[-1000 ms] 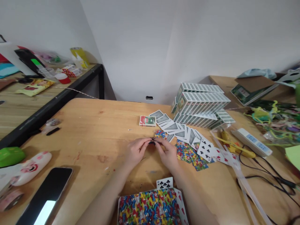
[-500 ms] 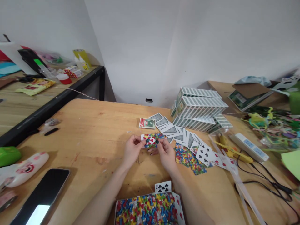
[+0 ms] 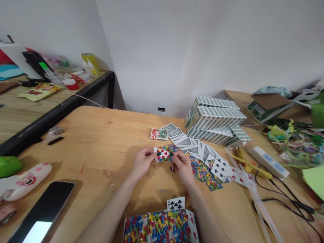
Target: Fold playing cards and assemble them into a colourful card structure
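Observation:
Between both hands, above the middle of the wooden table, is a playing card (image 3: 162, 154) with red hearts and multicoloured patterned parts along its edges. My left hand (image 3: 142, 162) pinches its left end between thumb and fingers. The right end is in the fingers of my right hand (image 3: 184, 166), thumb in front; its other fingertips hang below the card. Near my body lies a block of multicoloured patterned cards (image 3: 158, 224), with a ten of clubs (image 3: 175, 204) sticking out at its far side. Just right of my right hand are loose patterned cards (image 3: 212, 178).
A fanned spread of cards (image 3: 186, 141) and a card box (image 3: 159, 134) lie beyond my hands. Stacked card boxes (image 3: 217, 116) stand at the back right. A yellow glue gun (image 3: 255, 168), power strip (image 3: 269, 162) and cables are to the right. A phone (image 3: 48, 206) lies at left.
The card and both hands stay almost in place, shifting slightly right and down in view. The lower fingers of my right hand have drawn to the right, away from beneath the card.

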The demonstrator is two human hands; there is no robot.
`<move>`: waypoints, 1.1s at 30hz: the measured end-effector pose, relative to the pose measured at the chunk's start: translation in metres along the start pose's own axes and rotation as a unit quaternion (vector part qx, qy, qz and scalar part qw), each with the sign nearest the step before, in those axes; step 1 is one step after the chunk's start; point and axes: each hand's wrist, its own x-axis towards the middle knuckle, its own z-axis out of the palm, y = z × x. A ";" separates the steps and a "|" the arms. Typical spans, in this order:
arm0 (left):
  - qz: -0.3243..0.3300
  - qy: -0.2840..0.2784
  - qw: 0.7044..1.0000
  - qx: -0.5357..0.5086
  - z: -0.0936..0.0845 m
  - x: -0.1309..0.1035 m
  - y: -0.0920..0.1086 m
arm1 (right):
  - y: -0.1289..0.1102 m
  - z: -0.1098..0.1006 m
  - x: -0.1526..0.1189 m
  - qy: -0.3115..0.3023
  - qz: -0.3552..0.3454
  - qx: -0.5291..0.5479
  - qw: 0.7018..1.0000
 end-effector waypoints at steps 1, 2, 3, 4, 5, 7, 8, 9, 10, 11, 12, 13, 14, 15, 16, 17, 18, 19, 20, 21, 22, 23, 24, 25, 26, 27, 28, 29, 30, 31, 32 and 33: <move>0.000 -0.004 1.000 0.004 0.000 0.000 0.000 | 0.001 0.000 0.000 0.009 -0.006 -0.007 1.000; 0.000 -0.010 1.000 0.010 0.000 0.000 0.000 | 0.001 -0.001 0.000 0.016 -0.012 -0.013 1.000; 0.001 -0.016 1.000 0.018 0.000 0.000 0.000 | 0.003 -0.001 0.001 0.022 -0.019 -0.016 0.999; 0.003 -0.022 0.999 0.026 0.000 0.000 -0.001 | 0.004 -0.002 0.001 0.028 -0.026 -0.016 0.999; 0.004 -0.027 0.999 0.033 0.000 0.000 -0.001 | 0.006 -0.002 0.002 0.031 -0.031 -0.015 0.999; 0.007 -0.033 0.999 0.041 0.000 -0.001 -0.001 | 0.008 -0.003 0.003 0.041 -0.035 -0.010 0.998; 0.008 -0.034 0.998 0.043 0.001 -0.001 -0.001 | 0.009 -0.003 0.003 0.044 -0.032 -0.011 0.998; 0.007 -0.037 0.998 0.044 0.001 -0.002 -0.001 | 0.010 -0.003 0.003 0.045 -0.030 -0.018 0.998; 0.006 -0.042 0.998 0.044 0.002 -0.003 0.000 | 0.010 -0.003 0.003 0.045 -0.031 -0.031 0.998; 0.005 -0.050 0.998 0.043 0.003 -0.004 0.000 | 0.009 -0.003 0.003 0.047 -0.036 -0.050 0.997; 0.004 -0.057 0.998 0.041 0.003 -0.004 0.000 | 0.008 -0.003 0.003 0.048 -0.046 -0.073 0.995; 0.004 -0.062 0.997 0.039 0.004 -0.005 0.000 | 0.007 -0.003 0.003 0.050 -0.059 -0.096 0.992; 0.005 -0.063 0.997 0.039 0.004 -0.005 0.000 | 0.006 -0.004 0.003 0.050 -0.072 -0.117 0.989; 0.009 -0.060 0.997 0.041 0.005 -0.005 -0.001 | 0.005 -0.004 0.003 0.051 -0.083 -0.134 0.986; 0.012 -0.054 0.997 0.045 0.005 -0.005 -0.002 | 0.005 -0.005 0.004 0.052 -0.091 -0.146 0.984; 0.014 -0.046 0.998 0.050 0.005 -0.005 -0.003 | 0.004 -0.005 0.004 0.054 -0.095 -0.155 0.982; 0.014 -0.039 0.998 0.053 0.005 -0.005 -0.004 | 0.004 -0.005 0.004 0.058 -0.099 -0.161 0.980; 0.012 -0.034 0.998 0.052 0.005 -0.004 -0.005 | 0.004 -0.005 0.005 0.062 -0.101 -0.165 0.979; 0.009 -0.030 0.998 0.047 0.005 -0.004 -0.006 | 0.004 -0.005 0.005 0.064 -0.103 -0.167 0.978; 0.006 -0.028 0.999 0.042 0.005 -0.004 -0.006 | 0.004 -0.004 0.005 0.065 -0.104 -0.168 0.978; 0.004 -0.028 0.999 0.036 0.005 -0.005 -0.005 | 0.004 -0.003 0.004 0.065 -0.104 -0.166 0.978; 0.003 -0.029 0.999 0.030 0.005 -0.005 -0.004 | 0.004 -0.002 0.004 0.066 -0.104 -0.162 0.979; 0.002 -0.030 0.999 0.024 0.005 -0.005 -0.004 | 0.004 -0.001 0.003 0.065 -0.102 -0.156 0.980; 0.000 -0.031 0.999 0.020 0.006 -0.005 -0.003 | 0.003 0.000 0.003 0.063 -0.100 -0.147 0.982; -0.003 -0.034 0.999 0.016 0.006 -0.005 -0.002 | 0.002 0.001 0.002 0.061 -0.099 -0.139 0.983; -0.005 -0.040 0.999 0.013 0.006 -0.005 -0.002 | 0.002 0.001 0.002 0.055 -0.099 -0.134 0.984; -0.006 -0.047 0.999 0.013 0.006 -0.005 -0.001 | 0.001 0.001 0.002 0.049 -0.102 -0.133 0.985; -0.006 -0.054 0.998 0.015 0.007 -0.004 -0.001 | 0.001 0.001 0.002 0.044 -0.107 -0.135 0.984; -0.004 -0.062 0.998 0.018 0.007 -0.004 -0.002 | 0.001 0.000 0.002 0.041 -0.112 -0.141 0.983; -0.001 -0.067 0.998 0.023 0.007 -0.004 -0.002 | 0.001 -0.001 0.003 0.041 -0.116 -0.149 0.981; 0.000 -0.067 0.997 0.026 0.007 -0.004 -0.002 | 0.002 -0.002 0.003 0.040 -0.116 -0.157 0.980; 0.001 -0.062 0.998 0.029 0.007 -0.004 -0.002 | 0.002 -0.003 0.003 0.041 -0.114 -0.163 0.979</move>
